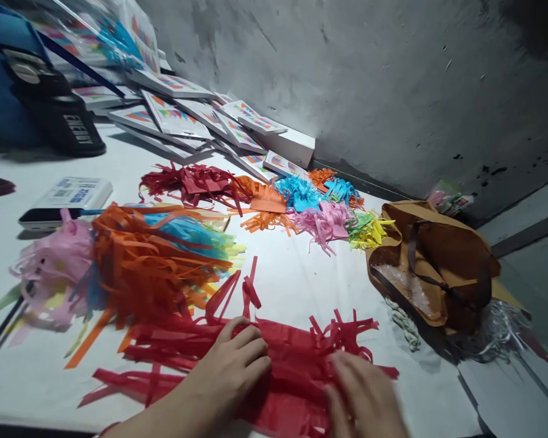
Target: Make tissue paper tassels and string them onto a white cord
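A sheet of red tissue paper (pixel 292 353), its ends cut into fringe strips, lies spread near the front of the table. My left hand (pixel 231 371) rests on it left of the middle, palm down, its slightly bent fingers lying on the paper. At the sheet's right part, my right hand (pixel 363 395) is over or on the paper and smeared by motion; whether it pinches anything cannot be made out. Beyond my left hand is a heap of orange tissue fringe (pixel 137 261), with blue fringe (pixel 187 231) behind it and pink fringe (pixel 59 271) on its left.
Farther back lie bunched tassels in dark red (pixel 196 182), pink (pixel 324 219) and blue (pixel 299 191). Printed flat boxes (pixel 178 118) pile against the wall. A black-lidded bottle (pixel 64 115) lies at left, near a white box (pixel 80 194). An open brown bag (pixel 452 255) sits right.
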`<state>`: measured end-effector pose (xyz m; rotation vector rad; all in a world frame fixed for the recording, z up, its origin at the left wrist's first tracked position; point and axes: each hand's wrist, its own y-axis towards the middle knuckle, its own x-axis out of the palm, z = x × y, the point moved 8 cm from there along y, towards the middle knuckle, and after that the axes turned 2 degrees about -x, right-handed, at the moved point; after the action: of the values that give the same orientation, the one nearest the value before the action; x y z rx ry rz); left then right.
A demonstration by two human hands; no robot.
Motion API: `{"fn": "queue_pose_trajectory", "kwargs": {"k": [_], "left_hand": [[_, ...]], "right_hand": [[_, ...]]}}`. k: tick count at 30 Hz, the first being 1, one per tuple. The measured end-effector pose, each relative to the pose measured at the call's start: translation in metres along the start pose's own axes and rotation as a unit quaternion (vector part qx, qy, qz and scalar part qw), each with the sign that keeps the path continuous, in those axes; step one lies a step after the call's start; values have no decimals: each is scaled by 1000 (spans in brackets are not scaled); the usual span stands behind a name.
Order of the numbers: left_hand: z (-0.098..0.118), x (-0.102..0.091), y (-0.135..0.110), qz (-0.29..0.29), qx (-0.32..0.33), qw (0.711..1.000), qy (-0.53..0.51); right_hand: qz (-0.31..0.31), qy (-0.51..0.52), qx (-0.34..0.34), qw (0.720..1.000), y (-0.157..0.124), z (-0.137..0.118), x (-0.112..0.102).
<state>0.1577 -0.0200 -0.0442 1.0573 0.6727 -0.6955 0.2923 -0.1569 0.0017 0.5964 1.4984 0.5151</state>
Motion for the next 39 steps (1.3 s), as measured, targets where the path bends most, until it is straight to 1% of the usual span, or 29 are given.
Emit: {"fn": "queue_pose_trajectory", "kwargs": {"k": [1, 2, 4, 5, 6, 7, 9, 10, 12, 14, 17, 20, 23, 25, 26, 28, 29, 31, 33, 35, 37, 39], "left_hand": [[0, -1, 0, 3, 0, 1000, 1], [1, -3, -1, 10, 4, 1000, 1], [3, -7, -4, 21, 17, 1000, 1], [3, -9, -6, 23, 21, 1000, 3], [2, -10, -8, 23, 22, 1000, 4], [2, -12, -10, 23, 17, 1000, 3], [-3, -14, -10, 11, -15, 1000, 6], [-5, -14, -9, -4, -36, 999, 13], [-9, -10, -4, -55, -85, 994, 41], [-13, -6, 3, -110, -134, 981, 81], [-16, -4, 15, -165, -188, 959, 131], [-19, -1, 25, -214, -217, 940, 155], [-19, -4, 30, -230, -230, 932, 161], [-19, -6, 32, -230, -235, 931, 159], [-18, -6, 31, -231, -234, 931, 157], [-19, -6, 28, -224, -234, 933, 155], [-20, -6, 26, -214, -233, 936, 152], [-20, -7, 22, -167, -214, 952, 138], [-15, -11, 20, -85, -157, 978, 111], [-5, -16, 17, -19, -79, 993, 82], [2, -19, 15, 11, -23, 998, 59], [7, -21, 15, 14, 4, 999, 44]], "right_hand": [[13, 47, -30, 998, 9, -23, 13], [34, 77, -41, 996, 15, -41, 25], [96, 101, -29, 990, 17, -60, 40], [108, 107, -26, 988, 15, -64, 45], [105, 115, -28, 987, 12, -65, 49], [86, 125, -32, 988, 9, -63, 52], [26, 150, -28, 988, 4, -53, 53], [-2, 156, -17, 988, 2, -47, 53], [-30, 143, 19, 989, 2, -34, 49], [-49, 109, 56, 991, 5, -26, 49], [-79, 49, 103, 990, 10, -19, 59], [-78, 1, 130, 988, 14, -16, 66], [-36, -21, 142, 989, 18, -17, 59], [-4, 3, 114, 993, 22, -25, 53], [0, 24, 88, 996, 24, -31, 52], [-18, 68, 28, 997, 26, -44, 55], [-30, 82, 9, 996, 26, -49, 58], [-20, 100, 8, 995, 25, -50, 59], [5, 119, 18, 993, 23, -48, 57], [7, 130, 21, 991, 23, -48, 56], [-16, 124, 13, 992, 24, -53, 57], [-28, 110, -4, 994, 24, -58, 57]]}}
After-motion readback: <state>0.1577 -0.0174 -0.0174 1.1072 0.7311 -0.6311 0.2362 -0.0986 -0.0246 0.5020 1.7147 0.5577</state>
